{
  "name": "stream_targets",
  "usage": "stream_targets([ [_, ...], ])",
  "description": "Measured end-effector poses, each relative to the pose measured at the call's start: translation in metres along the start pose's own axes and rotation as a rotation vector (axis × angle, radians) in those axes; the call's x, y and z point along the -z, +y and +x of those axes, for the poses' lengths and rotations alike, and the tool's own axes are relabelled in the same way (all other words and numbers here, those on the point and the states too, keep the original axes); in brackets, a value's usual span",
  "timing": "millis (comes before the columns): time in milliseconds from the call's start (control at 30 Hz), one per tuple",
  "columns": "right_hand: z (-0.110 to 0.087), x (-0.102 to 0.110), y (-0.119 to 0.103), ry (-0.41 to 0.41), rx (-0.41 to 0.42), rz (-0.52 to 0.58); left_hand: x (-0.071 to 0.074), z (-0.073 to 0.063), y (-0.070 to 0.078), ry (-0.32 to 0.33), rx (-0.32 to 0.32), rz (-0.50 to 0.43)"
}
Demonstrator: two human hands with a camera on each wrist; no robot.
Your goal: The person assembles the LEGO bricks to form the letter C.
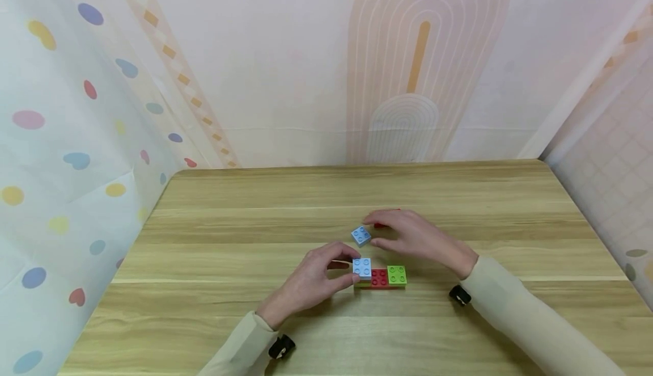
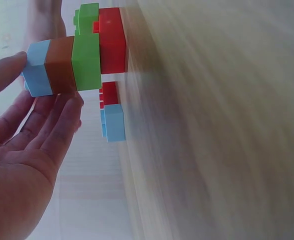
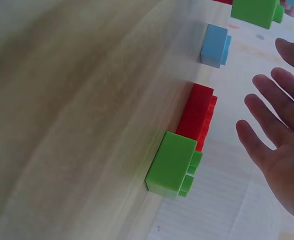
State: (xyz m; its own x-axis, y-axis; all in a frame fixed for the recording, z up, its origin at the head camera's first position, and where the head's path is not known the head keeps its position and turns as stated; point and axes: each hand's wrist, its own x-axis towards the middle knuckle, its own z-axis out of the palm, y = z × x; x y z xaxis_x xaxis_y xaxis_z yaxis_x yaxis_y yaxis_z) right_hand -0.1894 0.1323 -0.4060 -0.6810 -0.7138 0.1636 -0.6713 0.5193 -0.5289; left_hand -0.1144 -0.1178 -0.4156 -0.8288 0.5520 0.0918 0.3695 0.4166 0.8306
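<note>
My left hand [image 1: 318, 277] pinches a light blue brick [image 1: 361, 267] between thumb and fingers. That brick tops a small stack: beneath it sit a brown brick [image 2: 60, 65] and a green brick [image 2: 87, 62], on the left end of a long red brick [image 2: 113, 40]. A second green brick [image 1: 397, 274] stands on the red brick's right end, with red studs bare between. Behind, my right hand [image 1: 415, 234] hovers with fingers spread and nothing held, beside a loose light blue brick [image 1: 360, 235]. It partly covers a loose red brick [image 3: 194, 112] in the head view.
Another loose green brick [image 3: 171, 160] stands by the loose red one in the right wrist view, hidden by my hand in the head view. All lie on a wood-grain table [image 1: 229, 211], with patterned cloth [image 1: 285, 70] hanging behind and at both sides.
</note>
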Motion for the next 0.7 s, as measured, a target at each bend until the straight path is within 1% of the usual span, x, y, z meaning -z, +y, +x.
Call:
stream_targets([
  [133,0.008,0.0,0.001,-0.039,0.006,-0.017,0.0,0.0,0.0,0.0,-0.002,-0.003],
  [333,0.016,-0.001,0.003,-0.085,0.02,-0.072,0.0,0.0,0.0,0.002,0.004,0.006],
  [533,0.023,-0.005,0.005,-0.149,0.004,-0.099,0.0,0.001,0.0,0.007,0.004,0.017],
  [700,0.028,-0.009,0.006,-0.187,-0.019,-0.093,-0.002,0.0,0.001,0.009,0.003,0.022],
])
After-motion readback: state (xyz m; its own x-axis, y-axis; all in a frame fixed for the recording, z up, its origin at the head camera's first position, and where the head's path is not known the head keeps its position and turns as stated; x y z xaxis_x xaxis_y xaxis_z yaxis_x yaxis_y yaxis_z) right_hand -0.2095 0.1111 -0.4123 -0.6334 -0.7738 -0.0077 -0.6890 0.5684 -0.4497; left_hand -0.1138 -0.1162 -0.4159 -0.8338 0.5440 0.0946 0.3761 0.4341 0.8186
